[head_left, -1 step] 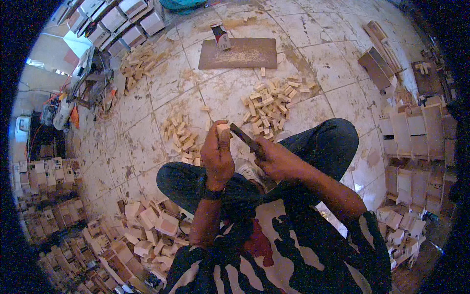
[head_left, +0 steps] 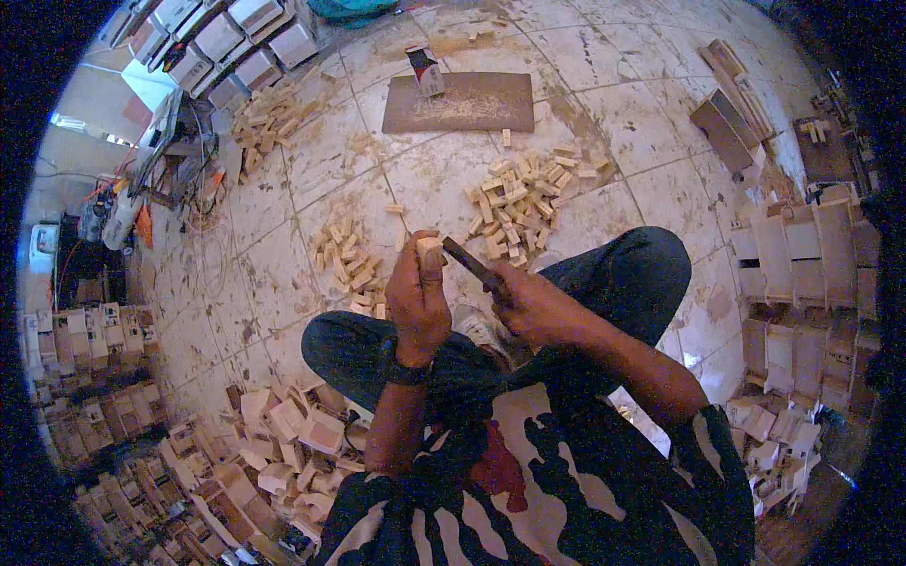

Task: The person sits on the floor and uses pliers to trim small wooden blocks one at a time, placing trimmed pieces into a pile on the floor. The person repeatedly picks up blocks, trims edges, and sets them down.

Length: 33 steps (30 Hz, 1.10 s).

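Note:
My left hand [head_left: 419, 300], with a dark band at its wrist, is closed around a small pale wooden block [head_left: 430, 244]. The block's end shows at the top of the grip, beside the thumb. In my right hand [head_left: 528, 304] is a dark, flat, narrow bar that looks like a file [head_left: 469, 261]. It slants up and left, its tip close to the block; whether they touch I cannot tell. Both hands are above my crossed legs. Beyond them on the floor are a larger heap of small wooden blocks [head_left: 517, 200] and a smaller heap of blocks [head_left: 347, 259].
A brown board [head_left: 486, 102] strewn with shavings lies farther off, a small carton [head_left: 425, 72] standing on it. More wood pieces [head_left: 264, 127] are heaped at far left. Piles of larger wooden parts [head_left: 293, 434] lie near left, and stacked wooden pieces [head_left: 793, 250] line the right.

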{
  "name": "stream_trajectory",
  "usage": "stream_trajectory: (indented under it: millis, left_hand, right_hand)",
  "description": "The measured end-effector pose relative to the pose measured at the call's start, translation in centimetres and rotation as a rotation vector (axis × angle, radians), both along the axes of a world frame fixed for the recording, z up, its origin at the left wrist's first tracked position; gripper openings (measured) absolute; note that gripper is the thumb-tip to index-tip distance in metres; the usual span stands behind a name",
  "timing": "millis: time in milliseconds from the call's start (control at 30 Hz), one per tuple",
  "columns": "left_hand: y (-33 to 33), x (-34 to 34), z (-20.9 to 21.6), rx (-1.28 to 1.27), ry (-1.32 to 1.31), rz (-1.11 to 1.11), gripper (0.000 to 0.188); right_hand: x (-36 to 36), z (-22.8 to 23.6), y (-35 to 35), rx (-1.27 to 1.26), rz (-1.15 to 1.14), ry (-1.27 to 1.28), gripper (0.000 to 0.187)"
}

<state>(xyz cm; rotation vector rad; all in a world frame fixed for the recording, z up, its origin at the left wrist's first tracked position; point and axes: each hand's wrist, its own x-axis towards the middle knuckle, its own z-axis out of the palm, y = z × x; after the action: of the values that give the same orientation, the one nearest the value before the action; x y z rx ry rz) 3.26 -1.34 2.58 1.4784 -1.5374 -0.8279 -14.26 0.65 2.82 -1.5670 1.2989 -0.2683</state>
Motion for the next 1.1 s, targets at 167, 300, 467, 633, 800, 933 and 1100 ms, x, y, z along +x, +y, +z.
stream_trajectory:
  millis: [167,300,467,633,800,933,1100]
  left_hand:
    - [-0.3,0.0,0.3,0.050,0.067,-0.010,0.033]
    - [-0.6,-0.1,0.2,0.124,0.240,0.001,0.032]
    - [-1.1,-0.3,-0.1,0.056,0.134,0.012,0.032]
    - [-1.0,-0.5,-0.1,0.027,0.033,0.024,0.034]
    - [-1.0,-0.7,0.0,0.016,0.021,0.006,0.035]
    - [-1.0,-0.7,0.1,-0.001,-0.053,0.016,0.035]
    - [-0.8,-0.9,0.3,-0.027,-0.023,0.031,0.035]
  right_hand:
    - [-0.7,-0.4,-0.1,-0.044,0.012,-0.104,0.032]
    - [-0.7,-0.5,-0.2,0.019,-0.081,-0.204,0.032]
    - [-0.2,0.5,-0.4,-0.069,-0.080,-0.132,0.032]
    - [0.1,1.6,-0.6,0.019,-0.061,-0.059,0.030]
    - [0.2,1.7,-0.6,0.005,-0.054,-0.079,0.029]
    - [0.4,1.7,-0.4,0.020,-0.069,-0.056,0.029]
    - [0.2,2.1,-0.4,0.025,-0.077,-0.067,0.030]
